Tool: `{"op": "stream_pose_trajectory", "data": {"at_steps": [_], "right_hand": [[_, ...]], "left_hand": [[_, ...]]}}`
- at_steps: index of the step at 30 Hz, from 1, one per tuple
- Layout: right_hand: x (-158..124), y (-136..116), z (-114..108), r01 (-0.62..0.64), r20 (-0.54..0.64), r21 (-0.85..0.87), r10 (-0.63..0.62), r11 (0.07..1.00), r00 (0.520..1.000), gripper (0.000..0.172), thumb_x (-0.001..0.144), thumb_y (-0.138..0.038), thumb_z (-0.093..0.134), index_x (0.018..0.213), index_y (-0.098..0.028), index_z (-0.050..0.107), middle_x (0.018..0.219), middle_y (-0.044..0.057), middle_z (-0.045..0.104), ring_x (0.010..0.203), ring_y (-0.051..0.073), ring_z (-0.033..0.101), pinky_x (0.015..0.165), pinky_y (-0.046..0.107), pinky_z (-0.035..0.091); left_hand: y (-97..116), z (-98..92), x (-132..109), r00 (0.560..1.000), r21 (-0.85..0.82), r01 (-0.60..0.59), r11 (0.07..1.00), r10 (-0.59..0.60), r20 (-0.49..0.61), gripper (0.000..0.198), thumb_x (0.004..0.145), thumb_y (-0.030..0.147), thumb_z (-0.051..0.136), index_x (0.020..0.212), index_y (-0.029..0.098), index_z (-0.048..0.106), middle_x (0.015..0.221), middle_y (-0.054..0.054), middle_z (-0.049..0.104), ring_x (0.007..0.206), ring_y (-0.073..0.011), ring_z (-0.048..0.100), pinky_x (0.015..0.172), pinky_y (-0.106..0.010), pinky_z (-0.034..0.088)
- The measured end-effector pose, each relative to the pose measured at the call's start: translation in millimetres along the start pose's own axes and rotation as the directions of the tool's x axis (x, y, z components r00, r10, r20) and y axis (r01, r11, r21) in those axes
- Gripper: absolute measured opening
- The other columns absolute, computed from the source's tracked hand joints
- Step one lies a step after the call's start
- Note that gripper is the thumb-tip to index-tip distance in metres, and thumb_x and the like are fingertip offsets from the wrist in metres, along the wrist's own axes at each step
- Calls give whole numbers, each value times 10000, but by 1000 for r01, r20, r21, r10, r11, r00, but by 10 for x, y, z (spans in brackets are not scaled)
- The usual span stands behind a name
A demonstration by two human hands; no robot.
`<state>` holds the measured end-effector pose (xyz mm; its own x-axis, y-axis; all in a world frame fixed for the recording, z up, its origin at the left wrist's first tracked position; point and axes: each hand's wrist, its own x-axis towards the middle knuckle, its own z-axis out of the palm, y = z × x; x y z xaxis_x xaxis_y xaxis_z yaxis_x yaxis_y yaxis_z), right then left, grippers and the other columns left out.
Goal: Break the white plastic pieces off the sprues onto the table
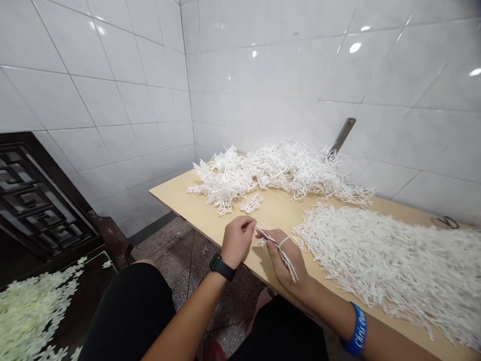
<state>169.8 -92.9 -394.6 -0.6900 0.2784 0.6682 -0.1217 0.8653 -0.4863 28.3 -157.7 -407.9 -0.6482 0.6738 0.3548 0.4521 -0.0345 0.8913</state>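
Featherlight, springy plastic sprigs (282, 253) lie bunched in my closed right hand (284, 258), while my left hand (237, 239) pinches one stem end, where I judge grip safest.

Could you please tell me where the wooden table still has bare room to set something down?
Bare wood on the table runs along its near-left edge, and between the branched white sprue pile and the loose white sticks pile. The right side is crowded. The left hand and right hand hold a white strip near the front edge.

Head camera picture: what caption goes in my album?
Both hands hold white plastic sticks at a table heaped with more.
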Motion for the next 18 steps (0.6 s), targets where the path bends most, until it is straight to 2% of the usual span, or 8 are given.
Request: {"op": "stream_pose_trajectory", "data": {"at_steps": [2, 4, 6, 8, 11, 16, 18], "right_hand": [[61, 54, 68, -5, 53, -119, 12, 993, 999, 331, 943, -198, 410, 1226, -188, 583, 1204, 116, 644, 1155, 229, 566, 998, 407, 439], [154, 116, 164, 20, 235, -241, 39, 970, 971, 415, 910, -196, 440, 1313, -157, 536, 1338, 127, 569, 1273, 258, 481, 1065, 445, 379], [258, 181, 231, 30, 420, -347, 127, 937, 899, 521, 878, -168, 436, 1398, -133, 455, 1447, 119, 463, 1352, 273, 393, 1106, 458, 325], [334, 254, 208, 24, 513, -442, 230, 897, 827, 589, 852, -115, 405, 1441, -131, 396, 1502, 95, 380, 1383, 262, 349, 1139, 460, 262], [326, 411, -24, 32, 529, -567, 334, 823, 780, 646, 824, -64, 379, 1464, -152, 359, 1525, 60, 334, 1403, 241, 314, 1170, 463, 166], [135, 734, -558, 54, 425, -776, 457, 629, 782, 621, 804, -55, 394, 1417, -140, 446, 1470, 104, 420, 1388, 270, 341, 1177, 487, 116], [146, 740, -697, 61, 389, -830, 497, 554, 776, 600, 796, -46, 408, 1381, -144, 495, 1435, 111, 472, 1379, 289, 352, 1176, 502, 111]], "left_hand": [[-31, -37, 49, 990, -120, 84, 989, -97, -101, 195, 866, 224, 509, 962, 162, 667, 997, -96, 699, 940, -192, 647, 865, -326, 509], [-73, -53, 85, 971, -223, 135, 965, -174, -165, 224, 866, 216, 499, 1040, 157, 627, 1075, -113, 674, 1012, -199, 630, 921, -353, 490], [-112, -48, 101, 951, -281, 147, 948, -214, -223, 255, 865, 215, 502, 1099, 158, 586, 1141, -124, 644, 1071, -203, 607, 968, -367, 466], [-131, -34, 99, 939, -303, 120, 945, -207, -274, 283, 864, 203, 498, 1139, 157, 546, 1185, -131, 617, 1121, -201, 582, 1005, -367, 441], [-121, -26, 76, 940, -299, 94, 950, -183, -287, 301, 863, 188, 484, 1161, 159, 515, 1196, -133, 600, 1134, -193, 573, 1020, -355, 428], [-89, -56, 44, 960, -272, 93, 958, -159, -229, 304, 861, 191, 480, 1163, 158, 503, 1198, -134, 589, 1127, -188, 571, 1025, -345, 425], [-95, -66, 42, 966, -274, 84, 958, -146, -214, 299, 856, 183, 480, 1153, 161, 510, 1194, -130, 590, 1125, -189, 571, 1020, -348, 430]]}}
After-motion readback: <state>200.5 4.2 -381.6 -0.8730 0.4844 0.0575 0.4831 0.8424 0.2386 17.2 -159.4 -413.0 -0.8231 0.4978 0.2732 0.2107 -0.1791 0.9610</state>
